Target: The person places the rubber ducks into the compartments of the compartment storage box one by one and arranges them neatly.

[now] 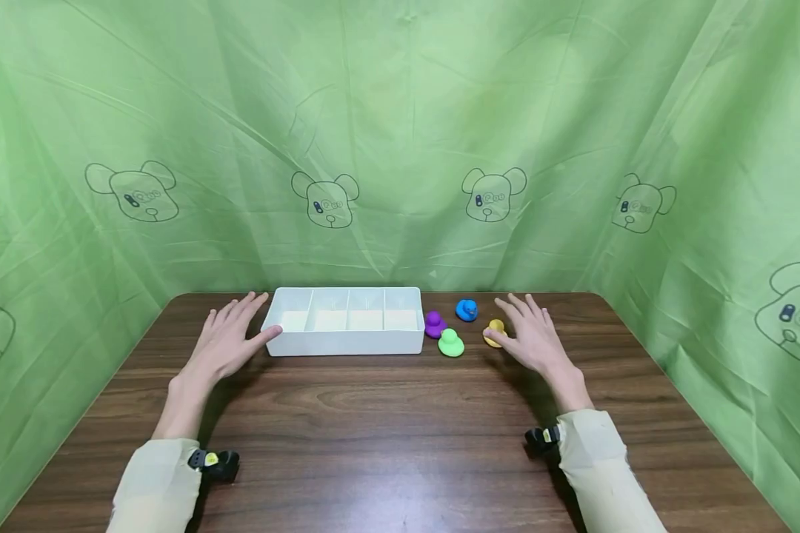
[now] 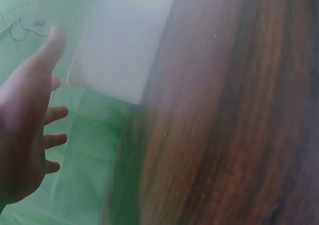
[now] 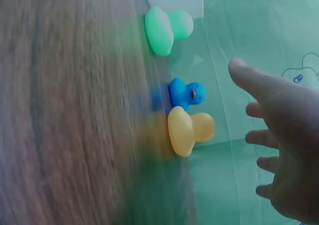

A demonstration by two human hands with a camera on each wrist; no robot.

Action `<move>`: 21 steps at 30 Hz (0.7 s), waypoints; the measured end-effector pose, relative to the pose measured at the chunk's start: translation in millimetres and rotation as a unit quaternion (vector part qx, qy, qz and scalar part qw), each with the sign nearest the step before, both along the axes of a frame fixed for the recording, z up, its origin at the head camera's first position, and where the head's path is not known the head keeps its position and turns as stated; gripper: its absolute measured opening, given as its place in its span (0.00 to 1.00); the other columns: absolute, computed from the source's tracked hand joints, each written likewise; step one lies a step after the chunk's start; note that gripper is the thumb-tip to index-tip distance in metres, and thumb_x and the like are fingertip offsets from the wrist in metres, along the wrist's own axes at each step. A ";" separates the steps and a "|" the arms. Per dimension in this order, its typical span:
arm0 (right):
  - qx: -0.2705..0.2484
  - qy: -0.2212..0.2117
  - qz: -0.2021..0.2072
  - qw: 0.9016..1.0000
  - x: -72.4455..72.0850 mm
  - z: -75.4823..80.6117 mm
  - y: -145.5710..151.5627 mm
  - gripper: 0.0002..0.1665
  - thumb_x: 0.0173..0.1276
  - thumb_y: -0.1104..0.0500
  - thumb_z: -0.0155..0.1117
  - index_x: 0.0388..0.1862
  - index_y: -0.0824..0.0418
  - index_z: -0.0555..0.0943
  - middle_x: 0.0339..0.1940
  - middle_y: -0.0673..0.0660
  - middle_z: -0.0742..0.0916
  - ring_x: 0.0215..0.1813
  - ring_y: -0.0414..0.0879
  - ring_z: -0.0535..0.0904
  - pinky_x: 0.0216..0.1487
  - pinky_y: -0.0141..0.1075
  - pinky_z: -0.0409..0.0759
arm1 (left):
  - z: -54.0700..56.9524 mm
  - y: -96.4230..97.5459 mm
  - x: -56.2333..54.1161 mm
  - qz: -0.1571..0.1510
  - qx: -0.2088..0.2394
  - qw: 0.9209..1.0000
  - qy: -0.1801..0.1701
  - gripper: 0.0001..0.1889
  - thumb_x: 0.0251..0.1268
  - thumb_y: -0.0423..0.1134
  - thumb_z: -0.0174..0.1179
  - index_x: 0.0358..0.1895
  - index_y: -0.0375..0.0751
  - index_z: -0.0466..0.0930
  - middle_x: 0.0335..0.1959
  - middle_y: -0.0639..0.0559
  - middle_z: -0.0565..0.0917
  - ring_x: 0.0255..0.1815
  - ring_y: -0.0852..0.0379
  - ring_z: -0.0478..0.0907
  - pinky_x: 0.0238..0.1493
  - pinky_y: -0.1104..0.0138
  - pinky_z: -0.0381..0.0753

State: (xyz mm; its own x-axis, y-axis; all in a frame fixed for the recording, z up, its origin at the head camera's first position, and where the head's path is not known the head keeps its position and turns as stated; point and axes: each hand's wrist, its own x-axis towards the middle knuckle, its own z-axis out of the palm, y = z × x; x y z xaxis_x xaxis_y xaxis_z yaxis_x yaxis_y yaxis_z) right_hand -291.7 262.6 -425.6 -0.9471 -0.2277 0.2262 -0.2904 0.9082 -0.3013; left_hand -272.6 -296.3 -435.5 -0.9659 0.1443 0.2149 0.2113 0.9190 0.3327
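Observation:
A white tray (image 1: pixel 347 344) with several compartments in a row stands at the back middle of the table. My left hand (image 1: pixel 225 342) hovers by its left end, fingers spread, the thumb overlapping the tray's corner in the head view. Rubber ducks sit to the tray's right: a purple duck (image 1: pixel 434 325) close to its side, a green duck (image 1: pixel 450 343) in front, a blue duck (image 1: pixel 467 310) farther back and a yellow duck (image 1: pixel 496 326). My right hand (image 1: pixel 530 337), fingers spread and holding nothing, is over the yellow duck and partly hides it. The right wrist view shows that yellow duck (image 3: pixel 182 131) apart from the fingers.
The dark wooden table (image 1: pixel 373 429) reaches back to a green curtain (image 1: pixel 400 133) with printed bear heads, which also closes off the left and right sides. A small black device (image 1: pixel 223 466) is strapped at the left wrist, another device (image 1: pixel 540 441) at the right.

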 end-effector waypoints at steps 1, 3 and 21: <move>-0.004 0.012 0.005 1.000 -0.2 0.4 -1.4 0.45 0.69 0.33 0.59 0.76 0.55 0.66 0.78 0.64 0.65 0.81 0.67 0.47 0.76 0.68 0.45 | -0.1 0.6 -1.0 -0.004 0.007 1.000 0.001 0.43 0.69 0.71 0.46 0.81 0.57 0.47 0.80 0.39 0.54 0.78 0.29 0.50 0.71 0.30 0.41; -0.015 0.035 0.017 0.999 -0.1 0.7 -4.3 0.40 0.69 0.37 0.62 0.72 0.57 0.71 0.75 0.65 0.70 0.80 0.67 0.51 0.76 0.66 0.50 | -1.0 1.5 -2.8 -0.013 0.023 1.000 0.002 0.41 0.71 0.69 0.46 0.81 0.54 0.49 0.79 0.39 0.57 0.77 0.30 0.52 0.71 0.31 0.45; -0.098 0.047 0.050 0.993 9.1 2.5 -42.9 0.22 0.72 0.50 0.64 0.59 0.60 0.82 0.51 0.58 0.86 0.55 0.57 0.78 0.55 0.52 0.76 | -6.1 10.2 -5.5 -0.015 0.102 0.991 -0.089 0.43 0.71 0.72 0.41 0.81 0.55 0.46 0.81 0.41 0.53 0.78 0.33 0.53 0.68 0.33 0.58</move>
